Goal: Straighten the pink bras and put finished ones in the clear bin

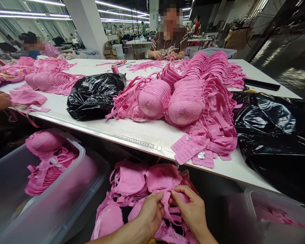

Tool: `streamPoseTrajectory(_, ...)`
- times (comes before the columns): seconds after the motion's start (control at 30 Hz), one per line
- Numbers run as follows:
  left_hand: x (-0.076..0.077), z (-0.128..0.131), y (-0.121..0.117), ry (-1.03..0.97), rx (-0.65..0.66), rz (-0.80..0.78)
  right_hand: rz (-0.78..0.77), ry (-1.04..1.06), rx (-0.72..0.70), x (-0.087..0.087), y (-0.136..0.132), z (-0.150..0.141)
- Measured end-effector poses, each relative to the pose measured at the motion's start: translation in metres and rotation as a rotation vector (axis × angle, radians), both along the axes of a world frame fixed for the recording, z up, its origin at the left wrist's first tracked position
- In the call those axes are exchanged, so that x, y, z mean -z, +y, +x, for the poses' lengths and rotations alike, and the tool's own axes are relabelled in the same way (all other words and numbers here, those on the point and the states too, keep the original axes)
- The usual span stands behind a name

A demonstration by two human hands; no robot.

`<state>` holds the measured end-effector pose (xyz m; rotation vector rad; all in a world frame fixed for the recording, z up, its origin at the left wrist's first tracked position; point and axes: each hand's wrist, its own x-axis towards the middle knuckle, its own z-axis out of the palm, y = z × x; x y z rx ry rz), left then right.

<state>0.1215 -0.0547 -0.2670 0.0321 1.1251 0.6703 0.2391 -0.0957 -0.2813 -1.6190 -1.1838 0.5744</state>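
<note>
Low in front of me, below the table's edge, lies a heap of pink bras (109, 220). My left hand (152, 210) pinches a narrow part of one pink bra (165, 179) between thumb and fingers. Close beside it, on the right, my right hand (189, 206) grips the same bra near its middle, thumb and index finger pressed together. The cups of this bra spread out above both hands, and a thin strap hangs down between them. My fingers partly hide the exact piece that they hold.
The white table (139, 130) carries a long nested stack of pink bras (185, 101). Black plastic bags (95, 95) flank it. Clear bins (82, 145) with pink bras stand below. A measuring tape (112, 134) runs along the edge. A co-worker (169, 44) sits opposite; another person's hand (0, 100) is at left.
</note>
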Motion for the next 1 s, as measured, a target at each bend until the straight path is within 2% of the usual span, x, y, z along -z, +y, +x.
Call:
streamPoseTrajectory(0.1, 0.004, 0.002, -0.002, 0.027, 0.038, 0.0, 0.082, -0.065, -0.02, -0.002, 0.0, 0.0)
streamPoseTrajectory(0.27, 0.003, -0.002, -0.009, 0.138, 0.097, 0.296, 0.186, -0.121, -0.06, -0.002, 0.006, -0.007)
streamPoseTrajectory(0.33, 0.0, -0.005, -0.009, 0.145, 0.102, 0.371, 0.161, -0.105, -0.077, -0.002, 0.009, -0.009)
streamPoseTrajectory(0.43, -0.002, -0.009, -0.005, 0.011, 0.051, 0.25, 0.036, -0.029, -0.115, -0.003, 0.01, -0.007)
streamPoseTrajectory(0.5, 0.001, -0.01, -0.002, -0.094, 0.057, 0.096, -0.03, 0.013, -0.121, -0.004, 0.009, -0.005)
streamPoseTrajectory(0.57, 0.007, -0.011, 0.0, -0.105, 0.079, 0.011, -0.062, 0.02, -0.122, -0.005, 0.006, -0.003)
streamPoseTrajectory(0.63, 0.011, -0.01, 0.0, -0.041, 0.064, 0.031, -0.077, 0.003, -0.144, -0.005, 0.003, -0.003)
streamPoseTrajectory(0.7, 0.012, -0.009, -0.003, -0.018, 0.064, 0.125, -0.089, -0.019, -0.177, -0.004, 0.001, -0.003)
streamPoseTrajectory(0.8, 0.007, -0.008, -0.005, -0.03, 0.155, 0.22, -0.112, -0.051, -0.148, -0.002, 0.003, -0.005)
streamPoseTrajectory(0.9, 0.001, -0.008, -0.004, -0.025, 0.219, 0.2, -0.138, -0.035, -0.078, -0.003, 0.007, -0.006)
streamPoseTrajectory(1.0, 0.0, -0.011, -0.002, -0.052, 0.183, 0.167, -0.131, -0.027, -0.159, -0.004, 0.005, -0.005)
